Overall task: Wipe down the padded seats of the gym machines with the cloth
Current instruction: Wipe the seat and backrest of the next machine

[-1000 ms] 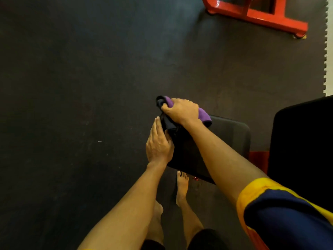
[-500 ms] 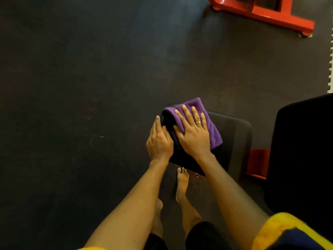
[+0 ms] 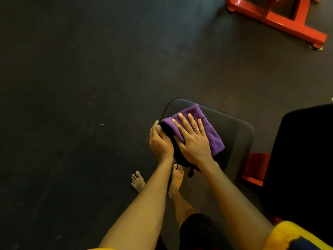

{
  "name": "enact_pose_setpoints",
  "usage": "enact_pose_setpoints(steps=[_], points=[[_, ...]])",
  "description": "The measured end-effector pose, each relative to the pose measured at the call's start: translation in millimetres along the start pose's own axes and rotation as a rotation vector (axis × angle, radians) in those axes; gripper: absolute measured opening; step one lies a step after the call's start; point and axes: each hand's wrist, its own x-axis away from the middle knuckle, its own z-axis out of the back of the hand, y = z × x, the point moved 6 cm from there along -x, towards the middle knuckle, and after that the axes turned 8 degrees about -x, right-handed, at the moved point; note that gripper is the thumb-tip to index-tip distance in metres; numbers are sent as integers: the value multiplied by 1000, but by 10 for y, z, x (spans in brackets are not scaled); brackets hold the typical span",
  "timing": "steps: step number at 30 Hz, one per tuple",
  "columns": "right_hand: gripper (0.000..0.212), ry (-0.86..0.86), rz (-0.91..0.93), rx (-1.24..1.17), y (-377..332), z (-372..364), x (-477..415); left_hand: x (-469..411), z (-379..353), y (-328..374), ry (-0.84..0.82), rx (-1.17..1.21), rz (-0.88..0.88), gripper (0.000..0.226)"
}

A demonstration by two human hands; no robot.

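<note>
Looks straight down on a dark floor (image 3: 90, 87). Presses the purple cloth (image 3: 211, 129) flat on the padded seat (image 3: 236, 136) with the right hand (image 3: 193, 141), fingers straight and spread, a ring on one of them. Lays the left hand (image 3: 160, 143) against the left side of the seat, just beside the cloth, fingers pointing forward. Stands with bare feet (image 3: 177, 177) on the floor, near the seat's closer edge. Shows a red metal frame (image 3: 281, 20) at top right, well apart, and a black pad (image 3: 302, 159) at the right edge.
</note>
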Motion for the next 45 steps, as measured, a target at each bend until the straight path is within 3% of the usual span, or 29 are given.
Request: enact_pose_setpoints(steps=[4,7,10,14,19,22,27,31,35,41,45], points=[[61,-48,37,4,-210,39,-488,-18,-9,-26,61,31,89,30],[54,-129,116,28,-425,21,-784,-42,-119,-182,-52,63,217,26],[48,-238,232,40,-518,-3,-896,-69,-161,-263,-47,83,310,31],[54,-252,378,180,-513,123,-1125,13,27,-61,76,-39,139,26],[48,-190,128,236,-496,171,-1303,-6,8,-96,54,40,139,30],[45,-196,233,192,-625,44,-1070,-54,-31,-167,-28,-9,149,24],[45,-306,263,256,-530,156,-1277,-93,-53,-219,-112,176,183,35],[43,-164,150,204,-632,52,-1105,-219,-160,-372,-294,260,124,29],[47,-156,277,95,-560,42,-735,-293,-173,-440,-451,277,127,28],[50,-81,-73,191,-476,76,-938,-175,103,-745,-520,337,163,50],[49,-111,115,232,-859,-312,-455,-231,317,-886,-453,337,212,45]])
